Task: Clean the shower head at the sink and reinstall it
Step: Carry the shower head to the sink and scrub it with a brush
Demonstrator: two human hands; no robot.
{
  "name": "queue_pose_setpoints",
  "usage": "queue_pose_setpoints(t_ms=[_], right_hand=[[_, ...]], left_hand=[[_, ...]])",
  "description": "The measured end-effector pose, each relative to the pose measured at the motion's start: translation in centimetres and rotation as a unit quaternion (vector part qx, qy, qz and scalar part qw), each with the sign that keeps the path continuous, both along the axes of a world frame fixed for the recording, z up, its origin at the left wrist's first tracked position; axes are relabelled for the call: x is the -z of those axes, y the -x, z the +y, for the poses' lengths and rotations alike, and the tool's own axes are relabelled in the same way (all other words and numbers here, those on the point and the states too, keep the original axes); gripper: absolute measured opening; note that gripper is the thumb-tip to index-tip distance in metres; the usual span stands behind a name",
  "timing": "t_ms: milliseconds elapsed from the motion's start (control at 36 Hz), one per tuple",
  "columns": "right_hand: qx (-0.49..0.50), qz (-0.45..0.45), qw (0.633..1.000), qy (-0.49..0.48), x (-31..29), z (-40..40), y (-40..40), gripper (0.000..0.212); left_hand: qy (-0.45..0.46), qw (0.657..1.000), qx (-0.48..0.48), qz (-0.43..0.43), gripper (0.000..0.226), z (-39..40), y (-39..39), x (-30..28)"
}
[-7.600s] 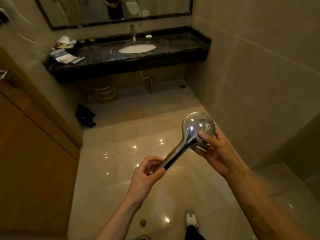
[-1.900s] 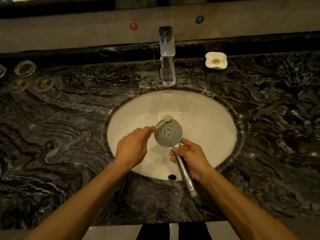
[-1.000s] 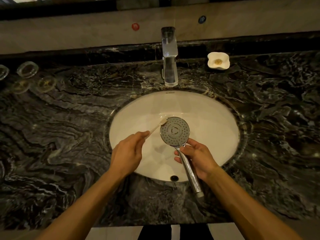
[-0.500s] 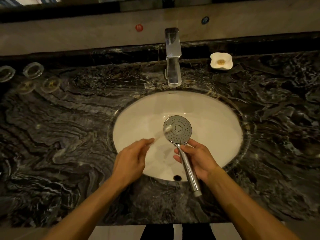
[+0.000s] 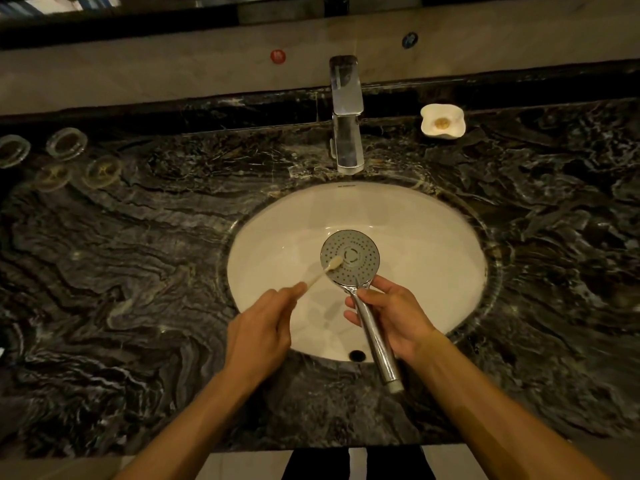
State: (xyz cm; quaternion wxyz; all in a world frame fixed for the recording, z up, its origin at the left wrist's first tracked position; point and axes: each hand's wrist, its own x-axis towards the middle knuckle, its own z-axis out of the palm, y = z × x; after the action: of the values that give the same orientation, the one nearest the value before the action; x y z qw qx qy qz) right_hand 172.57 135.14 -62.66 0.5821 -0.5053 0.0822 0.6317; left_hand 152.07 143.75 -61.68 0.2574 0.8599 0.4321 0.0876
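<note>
Since half a sec ago your toothbrush point(image 5: 320, 273) has come back onto the shower head point(image 5: 349, 256): bristles now press the left part of the spray face, where before the brush hung blurred off its left edge. Shower head sits face-up over the white sink point(image 5: 433, 237), chrome handle slanting down-right past the basin's near rim, its end over the dark marble counter point(image 5: 138, 271). Your right hand point(image 5: 394, 315) is wrapped round the handle just below the head, thumb on top. Your left hand point(image 5: 265, 329) pinches the brush's pale handle btwn thumb and fingertips. Faucet point(image 5: 346, 133) stands at the back of the basin, no water visible from it. White soap dish point(image 5: 442, 121) w/ a small yellowish bit sits right of the faucet; four clear glass coasters point(image 5: 65, 147) lie far left on the counter.
</note>
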Motion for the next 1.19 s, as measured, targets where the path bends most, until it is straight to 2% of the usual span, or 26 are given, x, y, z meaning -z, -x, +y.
queue_pose_setpoints(t_ms=[194, 306, 444, 556, 667, 778, 889, 1056, 1194], right_hand=[[0.013, -0.002, 1.0, 0.011, -0.2, 0.4, 0.1, 0.031], [0.017, -0.005, 1.0, 0.01, -0.2, 0.3, -0.2, 0.032], [0.011, -0.022, 1.0, 0.01, -0.2, 0.4, 0.1, 0.033], [0.003, -0.039, 0.999, 0.004, -0.4, 0.5, 0.4, 0.035], [-0.037, -0.108, 0.993, 0.018, -0.5, 0.2, 0.0, 0.036], [-0.08, -0.168, 0.982, 0.021, -0.8, 0.3, 0.3, 0.037], [-0.072, -0.185, 0.979, 0.036, -0.9, 0.8, 0.0, 0.04], [-0.036, -0.132, 0.99, 0.04, -0.9, -0.2, -0.9, 0.035], [-0.029, -0.123, 0.991, 0.038, -0.7, -0.6, -0.2, 0.037]], left_hand=[[0.016, 0.997, 0.069, 0.04, 0.054, -1.0, -0.2, -0.4], [-0.019, 0.999, 0.035, 0.023, 0.037, 0.6, 0.1, -0.6], [0.002, 0.995, 0.094, 0.038, 0.038, 0.0, -1.0, -1.1], [-0.002, 0.997, 0.07, 0.023, 0.035, 1.1, -1.6, -0.9], [-0.017, 0.991, 0.123, 0.052, 0.034, 2.7, -0.8, -1.9], [-0.095, 0.972, 0.189, 0.098, 0.032, 3.4, -2.2, -2.9], [-0.105, 0.978, 0.145, 0.103, 0.034, 2.6, -3.7, -2.7], [-0.061, 0.983, 0.149, 0.086, 0.038, 1.1, -1.4, -1.2], [-0.06, 0.993, 0.057, 0.084, 0.037, 1.2, -2.6, -0.6]])
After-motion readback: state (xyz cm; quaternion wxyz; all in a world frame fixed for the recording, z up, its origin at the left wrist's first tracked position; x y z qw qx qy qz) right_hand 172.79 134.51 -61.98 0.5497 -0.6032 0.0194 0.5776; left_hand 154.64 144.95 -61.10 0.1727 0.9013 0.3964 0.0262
